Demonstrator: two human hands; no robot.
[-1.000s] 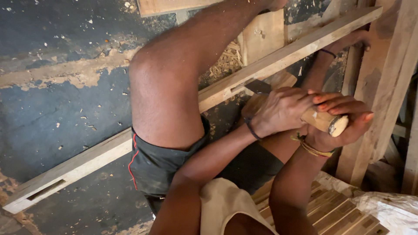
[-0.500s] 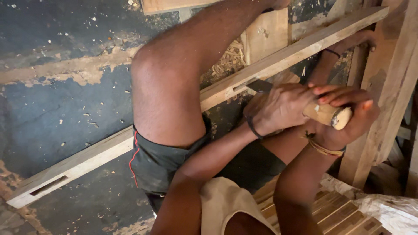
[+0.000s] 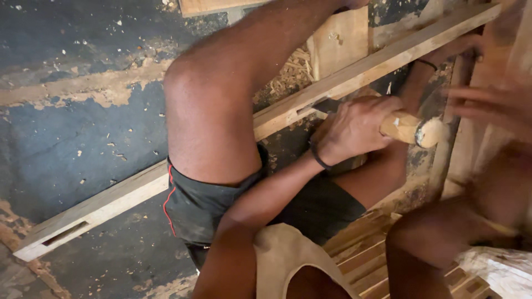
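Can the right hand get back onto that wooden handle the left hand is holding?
Probably yes. The right hand hangs blurred just beside the butt end of the wooden handle, with nothing visible between them. The left hand grips the handle further down, leaving that end bare.

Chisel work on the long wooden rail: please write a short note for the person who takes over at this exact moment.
Left hand: closed on the wooden-handled chisel, blade end set at a slot in the long wooden rail.
Right hand: open, blurred, off the handle, holding nothing.
Rail: lies slanted on the floor under the bent leg.
Done: another slot is cut near the rail's lower-left end.
Left: the slot at the chisel; its depth is hidden by the hand.
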